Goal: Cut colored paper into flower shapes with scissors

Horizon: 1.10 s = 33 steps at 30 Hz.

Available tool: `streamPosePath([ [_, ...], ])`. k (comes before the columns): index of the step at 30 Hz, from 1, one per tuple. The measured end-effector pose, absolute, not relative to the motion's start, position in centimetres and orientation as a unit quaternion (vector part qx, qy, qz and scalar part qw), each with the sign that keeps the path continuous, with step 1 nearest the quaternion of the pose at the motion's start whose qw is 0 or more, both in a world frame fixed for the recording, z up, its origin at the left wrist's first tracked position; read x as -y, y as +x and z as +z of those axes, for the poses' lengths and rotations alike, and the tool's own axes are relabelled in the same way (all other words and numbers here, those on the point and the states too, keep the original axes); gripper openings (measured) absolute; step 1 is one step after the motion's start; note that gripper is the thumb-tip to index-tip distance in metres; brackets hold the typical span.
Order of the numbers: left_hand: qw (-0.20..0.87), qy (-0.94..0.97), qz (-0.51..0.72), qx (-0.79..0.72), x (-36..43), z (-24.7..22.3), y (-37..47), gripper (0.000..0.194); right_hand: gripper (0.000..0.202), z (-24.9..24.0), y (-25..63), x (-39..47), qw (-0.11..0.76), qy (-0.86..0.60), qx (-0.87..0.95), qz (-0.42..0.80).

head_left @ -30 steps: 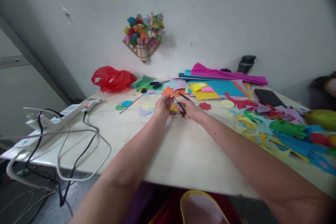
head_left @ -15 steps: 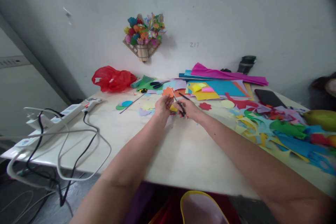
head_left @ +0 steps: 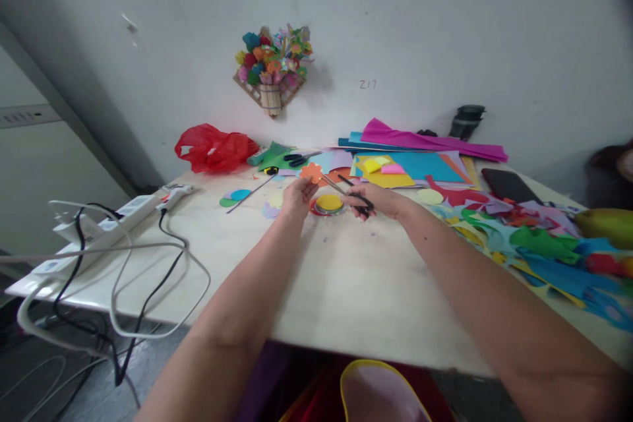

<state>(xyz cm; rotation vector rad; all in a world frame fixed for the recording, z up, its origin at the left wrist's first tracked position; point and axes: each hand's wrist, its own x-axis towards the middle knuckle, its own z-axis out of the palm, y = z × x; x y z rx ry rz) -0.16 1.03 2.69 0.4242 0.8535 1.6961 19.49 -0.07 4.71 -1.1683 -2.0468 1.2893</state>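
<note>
My left hand pinches an orange paper flower with a scalloped edge, held up above the table. In my right hand is a pair of scissors, its blades pointing left toward the flower but apart from it. Between the two hands a yellow paper disc lies on top of a round stack with a red edge. A dark pen-like stick lies just behind the right hand. Pale paper shapes are left of the left hand.
Paper scraps cover the table's right side, near a phone. Coloured sheets lie at the back. A second pair of scissors and a red plastic bag are back left. Cables and a power strip occupy the left edge.
My hands have moved apart: the right with the scissors to the right, the left with the orange flower slightly left. The yellow disc between them now shows more fully.
</note>
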Motion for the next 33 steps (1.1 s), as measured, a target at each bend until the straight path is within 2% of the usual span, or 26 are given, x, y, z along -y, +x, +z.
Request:
streamPosePath([
  [12,0.586,0.311,0.631,-0.402,-1.4,1.8,-1.4,0.009,0.037,6.3,21.3,0.8,0.131,-0.442,0.781,0.421],
  [33,0.618,0.353,0.573,-0.406,-1.4,1.6,-1.2,0.012,0.04,6.0,21.3,0.5,0.114,-0.438,0.786,0.421],
])
